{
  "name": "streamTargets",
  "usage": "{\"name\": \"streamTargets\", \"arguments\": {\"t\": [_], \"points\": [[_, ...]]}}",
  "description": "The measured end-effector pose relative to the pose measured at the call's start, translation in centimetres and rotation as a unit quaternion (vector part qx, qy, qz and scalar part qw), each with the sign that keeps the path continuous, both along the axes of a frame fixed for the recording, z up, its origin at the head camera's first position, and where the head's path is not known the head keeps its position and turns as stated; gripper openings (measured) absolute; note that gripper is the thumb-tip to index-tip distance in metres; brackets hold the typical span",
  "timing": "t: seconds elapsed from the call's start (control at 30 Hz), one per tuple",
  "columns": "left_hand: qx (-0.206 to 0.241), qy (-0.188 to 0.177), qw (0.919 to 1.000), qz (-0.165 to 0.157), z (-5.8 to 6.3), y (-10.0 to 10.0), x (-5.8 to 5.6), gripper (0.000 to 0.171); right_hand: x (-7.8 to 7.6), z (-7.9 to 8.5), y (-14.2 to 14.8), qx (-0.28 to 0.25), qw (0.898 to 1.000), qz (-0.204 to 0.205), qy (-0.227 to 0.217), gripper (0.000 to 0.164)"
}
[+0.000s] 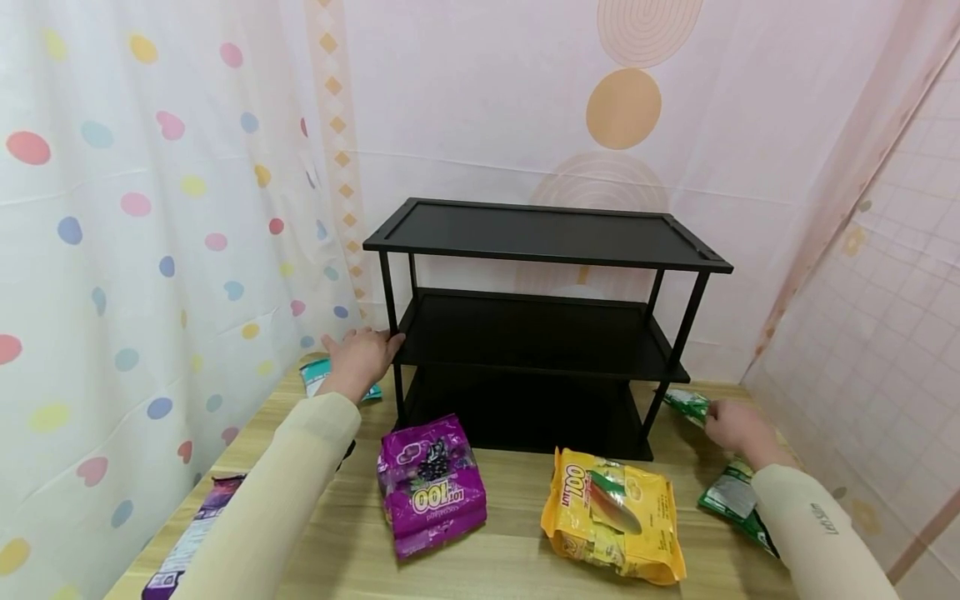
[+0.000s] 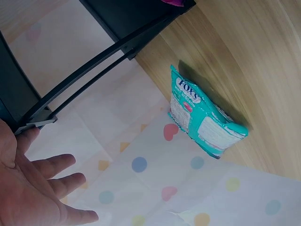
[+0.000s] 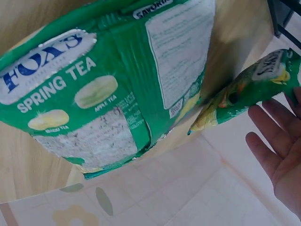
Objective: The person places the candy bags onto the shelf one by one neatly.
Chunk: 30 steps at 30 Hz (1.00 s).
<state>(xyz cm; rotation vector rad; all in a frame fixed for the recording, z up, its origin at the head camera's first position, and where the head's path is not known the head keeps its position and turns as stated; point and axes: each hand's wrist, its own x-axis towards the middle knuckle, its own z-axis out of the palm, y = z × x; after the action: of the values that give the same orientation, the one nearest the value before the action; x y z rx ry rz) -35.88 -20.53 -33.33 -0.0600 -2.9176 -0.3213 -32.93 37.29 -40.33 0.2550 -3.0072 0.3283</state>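
Observation:
My left hand [image 1: 362, 360] is at the left side of a black three-tier shelf [image 1: 536, 337], touching the corner of its middle tier. Its other fingers [image 2: 59, 186] spread straight out in the left wrist view. Beyond that hand, a teal Fox's candy bag [image 2: 204, 115] stands on the table against the curtain. Over at the right, my right hand [image 1: 742, 429] pinches the end of a green candy bag [image 3: 254, 89] beside the shelf's right post; the thumb is hidden in the right wrist view. Nearer, under the right forearm, lies a green Fox's Spring Tea bag [image 3: 108, 89].
Before the shelf lie a purple Lot 100 candy bag [image 1: 432, 487] and a yellow mango one [image 1: 615, 517]. Another purple bag [image 1: 195, 537] sits at the table's left edge, partly behind the left sleeve. Patterned curtains [image 1: 480, 100] hang close around the wooden table [image 1: 510, 554].

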Motion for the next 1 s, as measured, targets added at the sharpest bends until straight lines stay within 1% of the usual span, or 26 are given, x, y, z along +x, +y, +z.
{"name": "streamTargets", "arguments": {"t": [0.13,0.23,0.37,0.53,0.73,0.9,1.0], "points": [[0.004,0.0,1.0,0.001,0.1,0.1,0.1,0.056,-0.1,0.4,0.3,-0.033,0.999,-0.009,0.028,0.021],[0.006,-0.001,1.0,0.001,0.0,0.1,0.2,0.056,0.0,0.8,0.5,-0.063,0.997,-0.015,0.042,0.025],[0.006,-0.003,1.0,0.002,0.1,0.2,0.1,0.056,0.2,1.5,0.7,-0.078,0.995,-0.015,0.061,0.031],[0.004,-0.004,1.0,0.004,0.1,0.3,0.2,0.056,0.4,2.1,0.7,-0.092,0.993,-0.02,0.071,0.033],[0.006,-0.007,1.0,0.004,0.0,0.5,0.1,0.056,0.5,2.2,0.7,-0.109,0.991,-0.028,0.069,0.036],[0.005,-0.007,1.0,0.004,0.0,0.5,-0.1,0.056,0.9,2.1,0.9,-0.135,0.987,-0.027,0.084,0.037],[0.004,-0.004,1.0,0.004,0.0,0.6,-0.1,0.055,1.1,2.1,0.7,-0.151,0.982,-0.053,0.101,0.034]]}}
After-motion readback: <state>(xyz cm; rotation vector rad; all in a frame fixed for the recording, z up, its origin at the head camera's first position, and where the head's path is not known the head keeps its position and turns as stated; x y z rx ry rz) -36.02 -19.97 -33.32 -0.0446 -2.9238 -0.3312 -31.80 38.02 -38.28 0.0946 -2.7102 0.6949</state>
